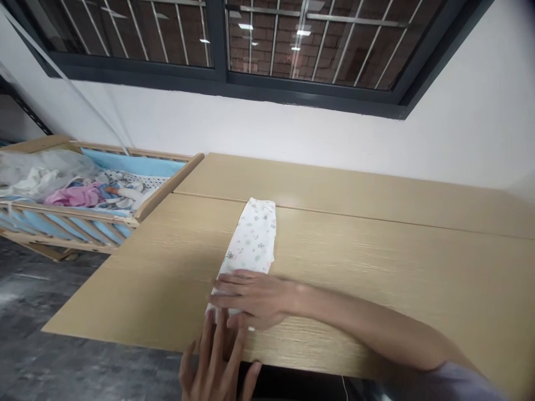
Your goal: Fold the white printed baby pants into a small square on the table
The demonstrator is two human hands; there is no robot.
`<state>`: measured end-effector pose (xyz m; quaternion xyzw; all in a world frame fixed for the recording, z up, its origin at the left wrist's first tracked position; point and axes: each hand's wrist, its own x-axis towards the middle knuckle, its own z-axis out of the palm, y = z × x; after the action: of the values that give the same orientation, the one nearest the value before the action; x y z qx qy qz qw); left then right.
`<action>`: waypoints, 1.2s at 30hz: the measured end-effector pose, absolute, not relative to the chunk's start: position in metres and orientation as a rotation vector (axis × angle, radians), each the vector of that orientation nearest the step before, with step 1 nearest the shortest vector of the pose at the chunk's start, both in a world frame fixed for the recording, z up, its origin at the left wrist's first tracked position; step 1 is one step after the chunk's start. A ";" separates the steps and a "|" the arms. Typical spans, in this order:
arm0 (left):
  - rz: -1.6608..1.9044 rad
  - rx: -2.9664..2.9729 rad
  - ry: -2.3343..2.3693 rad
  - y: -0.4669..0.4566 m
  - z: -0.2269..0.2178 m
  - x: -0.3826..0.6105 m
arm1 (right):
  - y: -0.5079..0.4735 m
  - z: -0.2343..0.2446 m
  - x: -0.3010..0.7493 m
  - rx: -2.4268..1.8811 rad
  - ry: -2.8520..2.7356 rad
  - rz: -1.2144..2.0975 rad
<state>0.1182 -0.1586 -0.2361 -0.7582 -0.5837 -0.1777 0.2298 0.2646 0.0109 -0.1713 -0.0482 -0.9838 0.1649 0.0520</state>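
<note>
A pair of white baby pants (254,236) with a small animal and leaf print lies folded lengthwise into a narrow strip on the wooden table. My right hand (254,298) rests flat across its near part, fingers stretched out to the left and slightly blurred. Close in front of it, my left hand (217,356) has its fingers spread, their tips touching the near end of the pants at the table's front edge. The two hands overlap a little and hide that end of the cloth. Neither hand grips anything.
The pale wooden table (376,250) has a seam running across it and meets the white wall at the back. At the left stands a wooden crib (167,189) with blue lining, holding a pile of clothes (79,195) and clear plastic. A barred window is above.
</note>
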 end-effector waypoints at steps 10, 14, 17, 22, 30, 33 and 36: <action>-0.435 -2.087 -1.641 -0.158 -0.224 0.123 | 0.154 -0.198 0.279 -0.707 -2.988 0.551; -0.436 -2.066 -1.638 -0.158 -0.224 0.123 | 0.213 -0.205 0.290 -0.943 -2.947 0.372; -0.427 -2.079 -1.655 -0.159 -0.227 0.123 | 0.235 -0.206 0.294 -0.988 -2.930 0.300; -0.493 -2.099 -1.780 -0.164 -0.232 0.128 | 0.223 -0.197 0.288 -1.031 -2.832 0.220; -0.684 -2.249 -1.804 -0.141 -0.216 0.093 | 0.064 -0.161 0.292 -0.682 -2.687 0.408; -0.638 -2.465 -1.548 -0.127 -0.209 0.077 | -0.002 -0.160 0.309 -0.445 -2.832 0.519; -0.623 -2.615 -1.349 -0.123 -0.205 0.070 | -0.050 -0.169 0.328 -0.471 -2.830 0.410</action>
<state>0.0704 -0.1231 -0.2051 -0.8675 -0.4475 -0.2067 0.0669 0.3282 -0.0503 -0.1692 -0.1612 -0.9693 0.1403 0.1213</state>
